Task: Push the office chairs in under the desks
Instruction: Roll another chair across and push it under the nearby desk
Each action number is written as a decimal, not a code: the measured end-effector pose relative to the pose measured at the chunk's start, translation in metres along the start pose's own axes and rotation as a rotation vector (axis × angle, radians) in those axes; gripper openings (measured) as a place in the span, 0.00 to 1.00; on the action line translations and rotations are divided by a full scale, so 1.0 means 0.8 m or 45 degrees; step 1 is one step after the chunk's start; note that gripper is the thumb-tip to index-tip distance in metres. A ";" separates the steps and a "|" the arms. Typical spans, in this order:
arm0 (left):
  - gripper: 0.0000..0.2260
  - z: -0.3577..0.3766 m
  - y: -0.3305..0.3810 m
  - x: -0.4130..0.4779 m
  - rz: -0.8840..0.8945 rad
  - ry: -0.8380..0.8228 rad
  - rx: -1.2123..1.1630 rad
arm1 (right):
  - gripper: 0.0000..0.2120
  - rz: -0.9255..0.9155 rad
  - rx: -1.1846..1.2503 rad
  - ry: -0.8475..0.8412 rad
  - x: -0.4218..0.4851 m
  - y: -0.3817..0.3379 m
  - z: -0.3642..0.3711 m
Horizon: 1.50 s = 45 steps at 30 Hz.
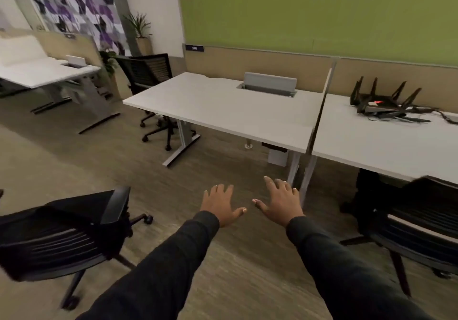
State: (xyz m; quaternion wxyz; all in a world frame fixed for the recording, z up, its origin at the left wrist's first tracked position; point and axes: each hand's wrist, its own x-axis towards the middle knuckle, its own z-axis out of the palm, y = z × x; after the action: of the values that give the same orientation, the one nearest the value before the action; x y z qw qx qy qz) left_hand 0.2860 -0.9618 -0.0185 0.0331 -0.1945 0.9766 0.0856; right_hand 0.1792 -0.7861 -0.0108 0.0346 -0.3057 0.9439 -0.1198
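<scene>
A black mesh office chair (62, 235) stands loose on the floor at the lower left, away from any desk. Another black chair (418, 223) sits at the right, its back at the edge of the right desk (371, 141). A third black chair (148, 74) stands at the far left end of the middle desk (223, 111). My left hand (221, 204) and my right hand (281, 200) are stretched out over the bare floor between the chairs, palms down, fingers spread, touching nothing.
A black router (381, 104) with upright antennas and cables lies on the right desk. A thin divider panel (319, 106) separates the two desks. Another white desk (37, 72) stands at the far left. Potted plants (141, 32) stand by the back wall.
</scene>
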 end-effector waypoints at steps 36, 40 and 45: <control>0.35 -0.087 -0.778 -0.083 -0.947 0.024 0.052 | 0.40 -0.799 0.176 -0.446 0.236 -0.706 0.231; 0.32 -0.082 -0.859 -0.134 -1.047 -0.005 0.009 | 0.41 -0.855 0.198 -0.545 0.205 -0.790 0.260; 0.31 -0.063 -0.923 -0.188 -1.157 -0.108 -0.023 | 0.44 -0.981 0.155 -0.674 0.163 -0.867 0.294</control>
State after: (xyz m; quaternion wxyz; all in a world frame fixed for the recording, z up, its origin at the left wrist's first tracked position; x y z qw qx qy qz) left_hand 0.7078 -1.5862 -0.0684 0.1055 -0.5999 0.7891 0.0790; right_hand 0.5005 -1.4549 -0.0661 0.2449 -0.6513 0.7117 -0.0969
